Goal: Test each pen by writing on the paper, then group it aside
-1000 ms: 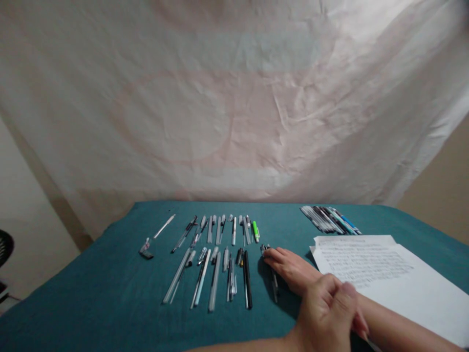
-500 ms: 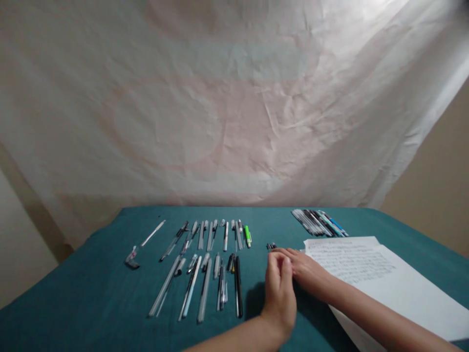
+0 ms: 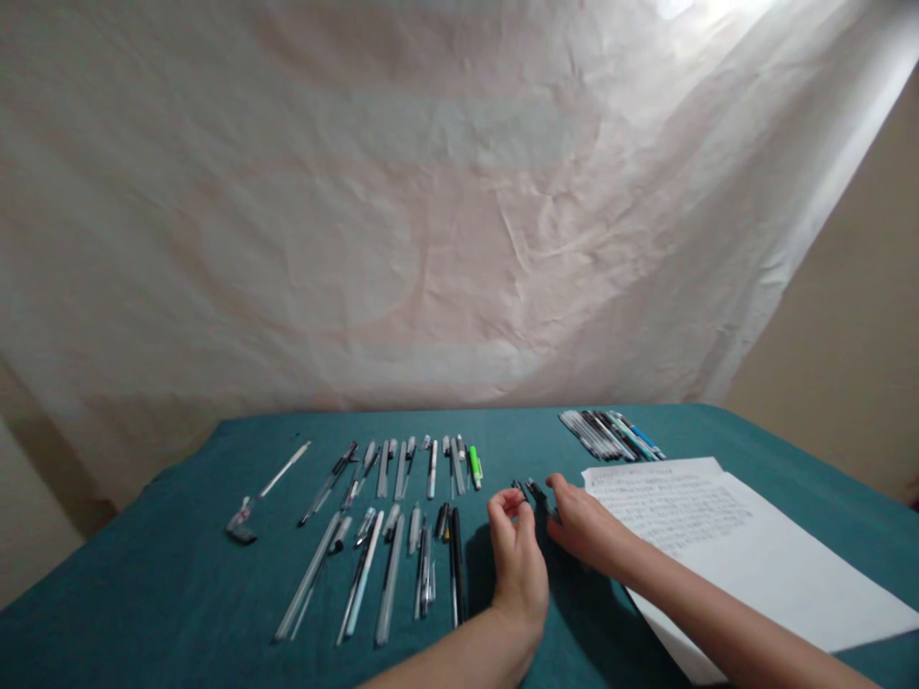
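Note:
My left hand (image 3: 517, 560) and my right hand (image 3: 585, 524) meet over the teal tablecloth (image 3: 179, 593), just right of two rows of pens. Both hands have curled fingers closed around a small dark pen (image 3: 532, 492) whose end sticks out between them. The near row of pens (image 3: 392, 565) lies left of my left hand. The far row of pens (image 3: 402, 464) ends with a green marker (image 3: 475, 466).
A sheet of written paper (image 3: 725, 545) lies right of my right hand. A bundle of pens (image 3: 610, 433) rests at the far right of the table. A single white pen and a small clip (image 3: 242, 522) lie at the far left. A creased white sheet hangs behind.
My left hand has come forward from near my body and joined my right hand at the dark pen. The right hand lifted that pen off the cloth. The view shifted right.

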A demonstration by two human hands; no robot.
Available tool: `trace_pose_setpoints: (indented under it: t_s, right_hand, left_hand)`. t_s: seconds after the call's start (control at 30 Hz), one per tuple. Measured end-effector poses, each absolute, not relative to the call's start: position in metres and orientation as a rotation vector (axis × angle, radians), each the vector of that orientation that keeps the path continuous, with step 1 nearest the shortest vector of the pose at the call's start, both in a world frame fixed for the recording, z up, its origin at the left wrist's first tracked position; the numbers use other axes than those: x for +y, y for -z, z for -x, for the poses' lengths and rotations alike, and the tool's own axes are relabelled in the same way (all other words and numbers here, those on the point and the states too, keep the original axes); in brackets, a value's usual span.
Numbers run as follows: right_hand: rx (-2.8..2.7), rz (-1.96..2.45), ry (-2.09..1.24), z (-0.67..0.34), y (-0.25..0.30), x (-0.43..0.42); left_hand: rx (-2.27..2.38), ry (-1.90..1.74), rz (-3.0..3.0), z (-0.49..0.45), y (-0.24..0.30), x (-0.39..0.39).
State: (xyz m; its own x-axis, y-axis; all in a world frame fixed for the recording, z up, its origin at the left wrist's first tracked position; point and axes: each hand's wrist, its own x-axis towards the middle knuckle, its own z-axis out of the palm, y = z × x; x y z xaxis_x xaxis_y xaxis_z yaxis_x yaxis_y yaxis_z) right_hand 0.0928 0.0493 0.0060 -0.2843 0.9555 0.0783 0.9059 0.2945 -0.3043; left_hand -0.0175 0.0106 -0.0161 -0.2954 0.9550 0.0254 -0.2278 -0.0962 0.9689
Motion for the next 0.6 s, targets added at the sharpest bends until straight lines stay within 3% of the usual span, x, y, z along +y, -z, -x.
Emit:
trace_pose_setpoints:
  t_s: [0.23, 0.4, 0.6]
  right_hand:
    - [-2.301, 1.762, -0.382, -0.099, -0.007, 0.051]
    - [-2.144, 1.474, -0.675, -0.105, -0.015, 0.042]
    - [-2.053, 1.278, -0.763, -0.107, -0.024, 0.022]
  left_hand:
    - [1.153, -1.581, -0.903, 0.015, 0.022, 0.016]
    - [1.101, -1.486, -0.85, 0.015, 0.017, 0.015]
    - [1.031, -1.366, -1.009, 0.016, 0.001, 0.007]
